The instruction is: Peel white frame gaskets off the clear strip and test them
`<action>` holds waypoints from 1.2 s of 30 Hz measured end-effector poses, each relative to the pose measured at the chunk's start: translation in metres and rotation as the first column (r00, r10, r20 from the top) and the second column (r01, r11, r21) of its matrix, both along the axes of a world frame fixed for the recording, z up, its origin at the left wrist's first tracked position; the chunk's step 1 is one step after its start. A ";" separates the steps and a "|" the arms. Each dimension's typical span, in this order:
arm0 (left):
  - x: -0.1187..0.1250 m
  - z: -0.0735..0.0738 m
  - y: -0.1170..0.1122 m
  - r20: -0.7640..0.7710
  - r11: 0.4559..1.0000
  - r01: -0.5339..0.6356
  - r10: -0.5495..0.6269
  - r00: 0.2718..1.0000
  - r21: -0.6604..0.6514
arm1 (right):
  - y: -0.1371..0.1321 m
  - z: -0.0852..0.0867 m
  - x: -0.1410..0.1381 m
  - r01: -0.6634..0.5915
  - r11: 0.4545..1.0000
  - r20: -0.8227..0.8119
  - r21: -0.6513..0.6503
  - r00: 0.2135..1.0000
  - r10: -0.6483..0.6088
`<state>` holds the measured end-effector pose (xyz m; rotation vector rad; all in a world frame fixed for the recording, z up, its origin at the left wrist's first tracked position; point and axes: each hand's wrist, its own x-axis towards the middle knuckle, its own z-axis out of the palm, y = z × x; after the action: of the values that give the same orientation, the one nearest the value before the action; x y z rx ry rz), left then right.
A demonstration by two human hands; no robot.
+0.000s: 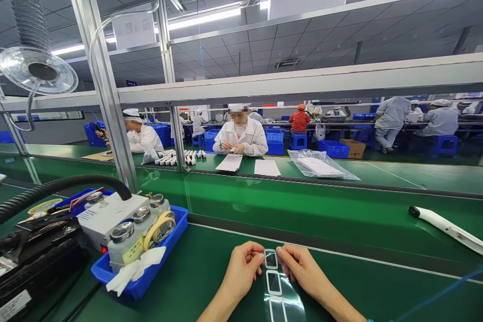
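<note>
Pinching white-framed clear film strip [290, 296] by far end: left hand [243, 267] at nine o'clock, right hand [301, 267] at three, equally near, fingertips closed; long axis runs toward six.

One camera sits on the person's head and gives the only view. It looks forward and down over the green tabletop [211, 256], which runs along the bottom of the frame. The left hand [243, 267] and the right hand [302, 267] are close to it, low down, just right of the middle. The blue tray [176, 232] is near too, at the lower left. A worker in a white coat [257, 136] is farther off, in the middle. The ceiling [222, 55] fills much of the top.
</note>
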<state>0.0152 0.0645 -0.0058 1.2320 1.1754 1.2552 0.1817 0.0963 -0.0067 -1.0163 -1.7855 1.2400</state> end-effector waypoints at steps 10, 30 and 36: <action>-0.001 -0.001 0.001 0.008 1.000 0.006 -0.006 1.000 0.008 | 0.002 -0.003 0.000 -0.012 1.000 0.001 -0.007 1.000 0.012; 0.001 -0.003 0.002 0.040 1.000 0.000 0.000 0.999 -0.008 | 0.003 -0.004 0.001 -0.028 1.000 0.014 -0.001 1.000 0.028; 0.001 -0.004 0.002 0.049 1.000 -0.001 0.001 0.999 -0.009 | 0.002 -0.002 0.001 -0.028 1.000 0.018 0.007 0.999 0.028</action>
<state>0.0163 0.0670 -0.0099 1.1876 1.1450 1.2730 0.1827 0.0981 -0.0087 -1.0045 -1.8223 1.2445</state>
